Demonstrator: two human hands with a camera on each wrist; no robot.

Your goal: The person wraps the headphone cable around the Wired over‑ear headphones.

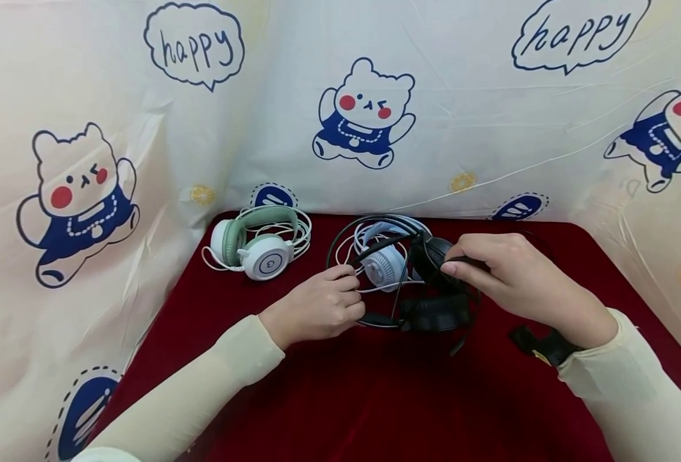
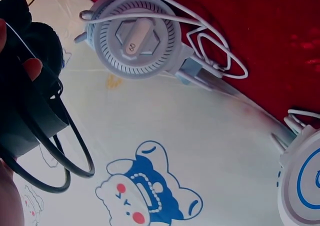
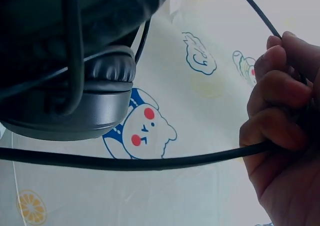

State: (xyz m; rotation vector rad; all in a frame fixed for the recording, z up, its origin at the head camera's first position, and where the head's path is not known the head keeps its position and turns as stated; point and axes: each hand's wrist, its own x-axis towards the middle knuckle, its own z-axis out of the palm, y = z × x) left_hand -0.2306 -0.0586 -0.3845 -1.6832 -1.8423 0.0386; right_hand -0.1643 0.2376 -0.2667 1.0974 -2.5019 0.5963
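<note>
Black headphones (image 1: pixel 435 313) are held above the red cloth, with padded ear cups and a thin double-wire headband. My left hand (image 1: pixel 323 305) grips them by the headband, its fingers curled around it. In the left wrist view the black headphones (image 2: pixel 30 116) fill the left side, partly cut off. My right hand (image 1: pixel 513 276) is beside the far ear cup and holds the black cable (image 3: pixel 135 163) in curled fingers. One ear cup (image 3: pixel 107 108) shows close up in the right wrist view, apart from those fingers.
Pale blue headphones (image 1: pixel 383 269) with a white cable lie just behind the black ones, partly covered. White and green headphones (image 1: pixel 267 258) with a coiled white cable lie at the back left. A printed white curtain (image 1: pixel 462 115) encloses the red-covered table (image 1: pixel 317 398).
</note>
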